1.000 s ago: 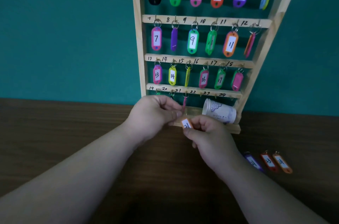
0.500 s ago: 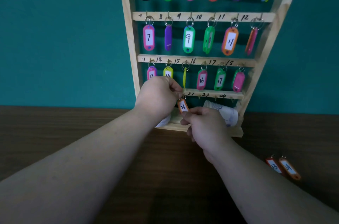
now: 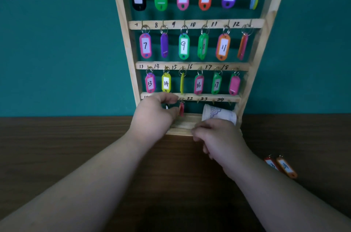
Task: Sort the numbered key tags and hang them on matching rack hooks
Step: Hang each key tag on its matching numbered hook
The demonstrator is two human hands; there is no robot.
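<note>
The wooden key rack (image 3: 123, 28) leans on the teal wall with coloured numbered tags on its upper three rows. On the bottom row an orange-red tag (image 3: 181, 109) hangs edge-on from the hook left of the label 22. My left hand (image 3: 154, 117) is raised to that row. Its curved finger and thumb tips sit right beside the tag and its ring, and whether they still grip it is unclear. My right hand (image 3: 218, 136) rests lower at the rack's base with its fingers curled and nothing visible in it. Two orange tags (image 3: 284, 167) lie on the table at the right.
A white patterned paper cup (image 3: 218, 115) lies on its side on the rack's bottom ledge, just behind my right hand. The hooks under 22, 23 and 24 are bare. The dark wooden table (image 3: 57, 146) stretches to the left and front.
The orange tag went from my hands up onto the bottom-row hook and now hangs edge-on. My right hand let go and dropped to the rack base. My left hand stays by the hook.
</note>
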